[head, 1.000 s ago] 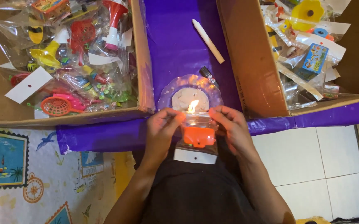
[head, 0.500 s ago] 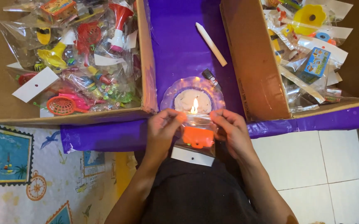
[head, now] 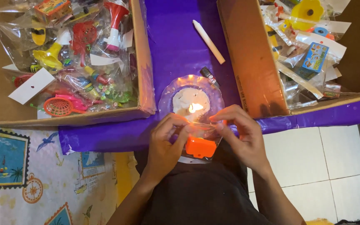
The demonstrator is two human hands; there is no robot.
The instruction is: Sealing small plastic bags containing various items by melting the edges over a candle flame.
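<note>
Low centre of the frame, my left hand [head: 165,141] and right hand [head: 240,135] pinch the bag [head: 200,139] with the orange toy [head: 201,147] — its top edge, I think, at the flame [head: 194,107] — fingers best kept clear.

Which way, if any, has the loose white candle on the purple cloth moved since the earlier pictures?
No. The white candle lies at the same slant on the purple cloth, just left of the right cardboard box, as before.
</note>
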